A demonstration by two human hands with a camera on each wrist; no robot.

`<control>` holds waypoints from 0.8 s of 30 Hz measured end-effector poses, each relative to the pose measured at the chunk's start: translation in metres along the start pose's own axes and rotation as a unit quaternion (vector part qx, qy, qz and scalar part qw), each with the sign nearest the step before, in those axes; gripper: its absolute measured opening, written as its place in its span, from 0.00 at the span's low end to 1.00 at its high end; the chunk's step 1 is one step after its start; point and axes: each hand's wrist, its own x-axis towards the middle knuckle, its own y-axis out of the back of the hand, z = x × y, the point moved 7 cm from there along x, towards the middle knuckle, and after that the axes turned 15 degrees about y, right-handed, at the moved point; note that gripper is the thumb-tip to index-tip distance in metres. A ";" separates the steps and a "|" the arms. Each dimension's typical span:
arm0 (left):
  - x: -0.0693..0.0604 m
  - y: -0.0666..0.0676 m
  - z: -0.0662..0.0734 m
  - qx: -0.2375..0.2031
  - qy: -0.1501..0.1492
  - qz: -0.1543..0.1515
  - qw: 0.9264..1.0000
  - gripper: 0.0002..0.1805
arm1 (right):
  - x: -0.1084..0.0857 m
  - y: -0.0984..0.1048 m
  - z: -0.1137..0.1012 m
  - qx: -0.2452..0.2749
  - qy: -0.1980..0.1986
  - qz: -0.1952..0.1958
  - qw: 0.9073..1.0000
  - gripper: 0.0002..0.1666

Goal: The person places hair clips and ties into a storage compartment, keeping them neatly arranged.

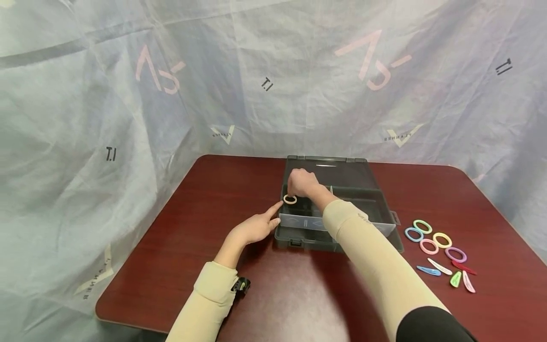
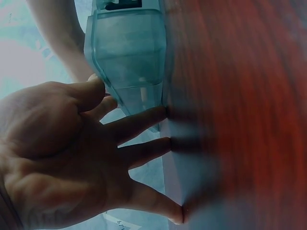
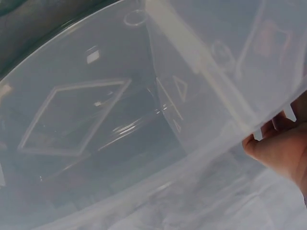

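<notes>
A smoky translucent storage box [image 1: 339,246] lies open on the table, its lid folded back. My right hand [image 1: 302,183] reaches down into the left compartment, pinching a cream ring-shaped hair tie [image 1: 290,203] at its edge. At the box's left side my left hand [image 1: 255,228] touches the rim with index finger and thumb. The left wrist view shows the left hand's other fingers [image 2: 139,125] spread straight against the tabletop. A clear front wall [image 1: 304,222] with diamond marks fills most of the right wrist view, where the hair tie is not distinguishable.
To the right of the box lie several coloured hair ties [image 1: 429,246], some touching. In front of them several snap hair clips [image 1: 455,279] are scattered. A divider [image 1: 331,189] stands inside the box. Pale printed sheeting [image 1: 265,109] hangs behind the dark red table [image 1: 171,266].
</notes>
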 end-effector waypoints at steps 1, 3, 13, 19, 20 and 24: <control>0.000 -0.001 0.000 0.000 -0.002 0.001 1.000 0.34 | 0.000 -0.002 0.001 -0.006 -0.003 -0.004 1.000 0.08; 0.000 -0.002 0.002 -0.001 -0.006 0.001 1.000 0.34 | -0.001 -0.004 0.001 -0.016 -0.006 -0.009 1.000 0.07; 0.000 -0.006 0.003 0.004 -0.006 0.004 1.000 0.34 | -0.007 -0.004 0.003 0.001 -0.012 0.003 1.000 0.05; -0.001 -0.006 0.002 0.003 -0.004 0.000 1.000 0.34 | -0.011 0.001 0.008 0.028 -0.007 0.021 0.999 0.04; -0.001 -0.005 0.002 0.002 -0.003 0.000 1.000 0.34 | -0.012 0.003 0.009 0.035 -0.003 0.026 0.999 0.04; -0.002 0.000 0.002 0.000 0.004 0.005 1.000 0.34 | -0.016 0.017 0.013 0.065 0.021 0.054 0.996 0.05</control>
